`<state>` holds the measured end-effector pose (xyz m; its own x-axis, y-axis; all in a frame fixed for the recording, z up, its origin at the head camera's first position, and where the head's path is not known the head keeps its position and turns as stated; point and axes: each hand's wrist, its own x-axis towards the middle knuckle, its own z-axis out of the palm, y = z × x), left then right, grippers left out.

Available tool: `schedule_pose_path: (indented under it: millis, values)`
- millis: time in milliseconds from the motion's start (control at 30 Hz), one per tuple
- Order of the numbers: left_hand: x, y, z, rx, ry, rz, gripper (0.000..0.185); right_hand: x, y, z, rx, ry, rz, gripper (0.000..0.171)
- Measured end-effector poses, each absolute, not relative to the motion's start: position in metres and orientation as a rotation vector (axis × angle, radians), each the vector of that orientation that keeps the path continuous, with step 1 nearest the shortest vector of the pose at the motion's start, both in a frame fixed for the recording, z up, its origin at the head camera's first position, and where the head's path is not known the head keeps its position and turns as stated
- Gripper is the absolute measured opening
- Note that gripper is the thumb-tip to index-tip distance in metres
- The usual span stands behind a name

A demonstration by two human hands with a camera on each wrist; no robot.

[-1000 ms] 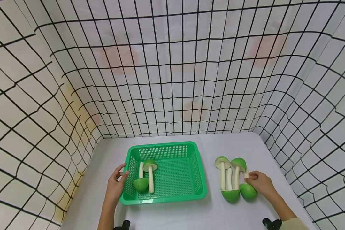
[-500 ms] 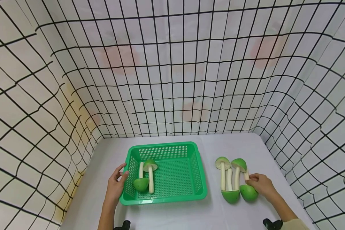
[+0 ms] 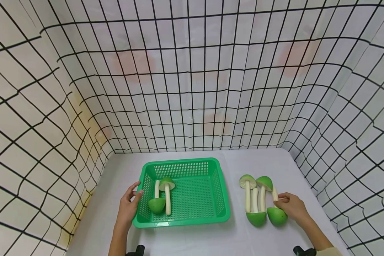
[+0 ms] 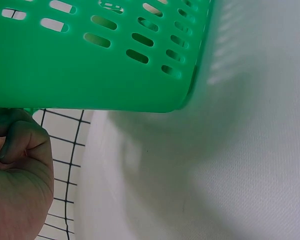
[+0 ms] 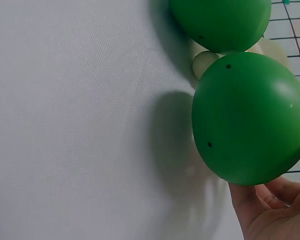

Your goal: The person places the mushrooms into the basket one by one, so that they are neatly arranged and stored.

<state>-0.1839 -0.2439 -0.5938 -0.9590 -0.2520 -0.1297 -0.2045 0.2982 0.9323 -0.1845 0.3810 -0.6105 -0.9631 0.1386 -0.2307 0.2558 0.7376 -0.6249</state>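
Pick-up step, I judge — right hand (image 3: 292,206) pinches the stem of the rightmost toy mushroom (image 3: 276,214) at lower right, left hand (image 3: 129,207) grips the green basket (image 3: 222,213) rim; next calls for a clean lift.

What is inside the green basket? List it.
Inside the green basket lie two toy mushrooms side by side, heads opposite. The left hand grips its rim. Anything under them is hidden.

The right hand (image 3: 292,207) covers most of the outermost mushroom's stem (image 3: 275,194), so the grip itself can't be made out. In the right wrist view that mushroom's cap (image 5: 250,117) runs off the right edge. The left hand (image 4: 17,180) is cropped too, fingertips hidden behind the basket (image 4: 97,55) wall.
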Motion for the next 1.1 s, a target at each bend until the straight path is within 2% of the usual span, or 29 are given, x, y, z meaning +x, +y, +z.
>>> schedule_pose_path:
  millis: [1100]
  values:
    - [-0.185, -0.245, -0.596, 0.441, -2.507, -1.768, 0.050, -0.181, 0.366, -0.593, 0.385, 2.783, -1.233, 0.057]
